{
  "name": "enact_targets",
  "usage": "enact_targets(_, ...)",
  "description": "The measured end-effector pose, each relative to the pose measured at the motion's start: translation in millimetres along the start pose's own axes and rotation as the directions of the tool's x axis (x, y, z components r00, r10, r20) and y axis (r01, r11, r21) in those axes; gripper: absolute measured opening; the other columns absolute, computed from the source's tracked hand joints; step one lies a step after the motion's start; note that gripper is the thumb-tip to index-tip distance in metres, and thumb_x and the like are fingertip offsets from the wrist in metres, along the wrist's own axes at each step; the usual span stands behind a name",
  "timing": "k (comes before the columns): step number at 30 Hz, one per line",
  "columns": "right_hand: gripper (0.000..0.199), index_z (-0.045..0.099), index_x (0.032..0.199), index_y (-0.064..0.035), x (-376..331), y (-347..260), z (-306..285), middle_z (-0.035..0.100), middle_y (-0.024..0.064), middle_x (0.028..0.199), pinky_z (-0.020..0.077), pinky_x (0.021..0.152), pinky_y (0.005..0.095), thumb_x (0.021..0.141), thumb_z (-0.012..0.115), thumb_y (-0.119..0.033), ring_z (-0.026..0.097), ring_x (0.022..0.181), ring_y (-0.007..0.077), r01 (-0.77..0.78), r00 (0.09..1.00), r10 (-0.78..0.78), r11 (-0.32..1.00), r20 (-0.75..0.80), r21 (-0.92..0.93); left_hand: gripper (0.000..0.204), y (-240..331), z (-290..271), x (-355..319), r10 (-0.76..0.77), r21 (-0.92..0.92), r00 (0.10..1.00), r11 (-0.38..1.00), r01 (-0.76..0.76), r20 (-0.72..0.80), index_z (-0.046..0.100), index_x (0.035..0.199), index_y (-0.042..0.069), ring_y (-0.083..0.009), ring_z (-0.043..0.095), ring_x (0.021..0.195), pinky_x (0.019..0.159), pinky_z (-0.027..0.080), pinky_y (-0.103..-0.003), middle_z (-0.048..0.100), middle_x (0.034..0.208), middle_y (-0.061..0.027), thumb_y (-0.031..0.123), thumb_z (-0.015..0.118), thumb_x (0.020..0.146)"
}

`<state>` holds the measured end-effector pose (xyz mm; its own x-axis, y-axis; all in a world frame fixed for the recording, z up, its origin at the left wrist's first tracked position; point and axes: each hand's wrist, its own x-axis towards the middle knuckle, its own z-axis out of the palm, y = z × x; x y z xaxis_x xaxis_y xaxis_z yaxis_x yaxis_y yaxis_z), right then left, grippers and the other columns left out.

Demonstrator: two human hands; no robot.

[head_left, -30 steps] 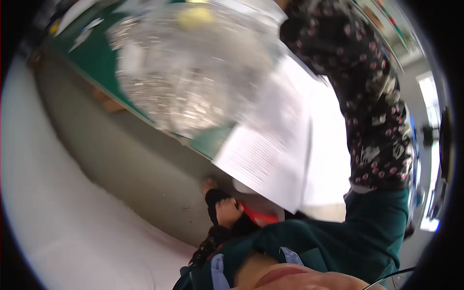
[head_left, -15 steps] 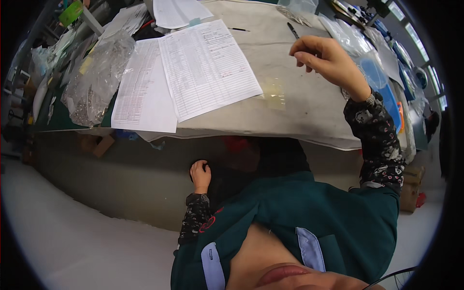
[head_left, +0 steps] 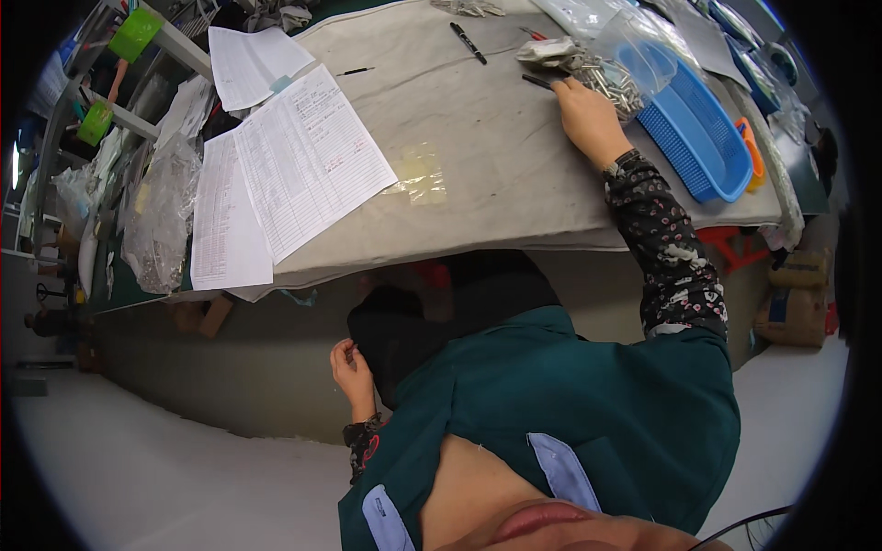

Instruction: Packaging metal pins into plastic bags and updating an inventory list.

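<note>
My right hand (head_left: 593,119) reaches onto the cloth-covered table, its fingers closed at the end of a short dark pen-like stick (head_left: 537,82). Just beyond and to the right of the fingers is a clear plastic bag of small metal parts (head_left: 614,81), next to a whitish crumpled bundle (head_left: 548,51). My left hand (head_left: 352,372) hangs low beside my dark trouser leg (head_left: 386,321), away from the table. Its fingers are loosely bent and a little apart, with nothing visible in them.
A blue basket (head_left: 703,138) stands at the table's right, beside an orange-handled thing (head_left: 751,151). Printed sheets (head_left: 312,161) lie left of a taped yellowish patch (head_left: 423,174). A black marker (head_left: 469,43) and thin pen (head_left: 356,71) lie farther back. A plastic bag (head_left: 161,220) is at left.
My right hand has come down from above the table to the dark stick beside the bag of metal parts. My left hand has slipped off my knee to its side. The view has turned right.
</note>
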<state>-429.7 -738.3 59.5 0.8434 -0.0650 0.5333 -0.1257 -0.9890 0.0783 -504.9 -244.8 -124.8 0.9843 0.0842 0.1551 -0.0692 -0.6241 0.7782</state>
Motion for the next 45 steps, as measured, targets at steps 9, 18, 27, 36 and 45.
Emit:
enact_targets(9,0.01,0.051,0.091,-0.0044,26.2,-17.1,23.2,0.056,0.0107,0.08,0.0499,0.053,0.0357,0.081,0.049,-0.006,0.063,0.068,0.0266,0.057,0.991,-0.027,0.97,0.13,-0.237,0.019,66.9,-6.4,27.8,0.283,0.01,0.957,0.959,-0.283,-0.07,0.055,0.097,-0.002,-0.027,0.059,0.09,0.076,0.051,-0.033,0.056,0.105,-0.0152,-0.007,0.051,0.079)
enact_targets(18,0.006,0.051,0.083,-0.0036,23.6,-9.2,17.5,0.056,0.0095,0.077,0.0508,0.055,0.0331,0.078,0.051,-0.006,0.062,0.069,0.0241,0.154,0.986,-0.14,0.969,0.087,-0.191,0.022,134.6,-22.3,75.5,0.668,0.193,0.725,0.744,-0.64,-0.171,0.056,0.094,-0.005,-0.0316,0.059,0.088,0.075,0.049,-0.037,0.058,0.098,-0.0177,-0.012,0.051,0.074)
enact_targets(27,0.014,0.052,0.091,-0.0054,57.6,-79.3,16.2,0.052,0.0077,0.08,0.0475,0.057,0.0346,0.077,0.052,-0.007,0.058,0.072,0.0235,0.317,0.945,-0.325,0.934,0.03,0.164,0.024,174.4,-1.1,108.5,0.825,0.183,0.563,0.562,-0.806,-0.055,0.055,0.099,-0.004,-0.0307,0.058,0.09,0.077,0.048,-0.036,0.057,0.102,-0.0185,-0.012,0.053,0.077)
enact_targets(36,0.007,0.058,0.079,-0.0038,67.3,-11.6,22.5,0.059,0.0089,0.081,0.0497,0.066,0.037,0.075,0.053,-0.005,0.059,0.082,0.0269,0.133,0.973,-0.108,0.985,0.203,-0.113,0.025,160.9,-3.7,116.3,0.782,0.177,0.623,0.618,-0.766,-0.036,0.054,0.101,-0.004,-0.0305,0.057,0.092,0.08,0.048,-0.036,0.057,0.104,-0.0184,-0.012,0.053,0.077)
enact_targets(45,0.013,0.068,0.075,-0.0058,75.3,18.9,34.8,0.066,0.0116,0.078,0.0517,0.067,0.0361,0.077,0.055,-0.007,0.065,0.081,0.0259,0.081,0.973,-0.008,0.947,0.23,-0.311,0.025,165.4,0.5,123.4,0.813,0.2,0.576,0.58,-0.79,-0.085,0.056,0.096,-0.003,-0.0309,0.058,0.085,0.074,0.047,-0.038,0.059,0.099,-0.0167,-0.011,0.056,0.073)
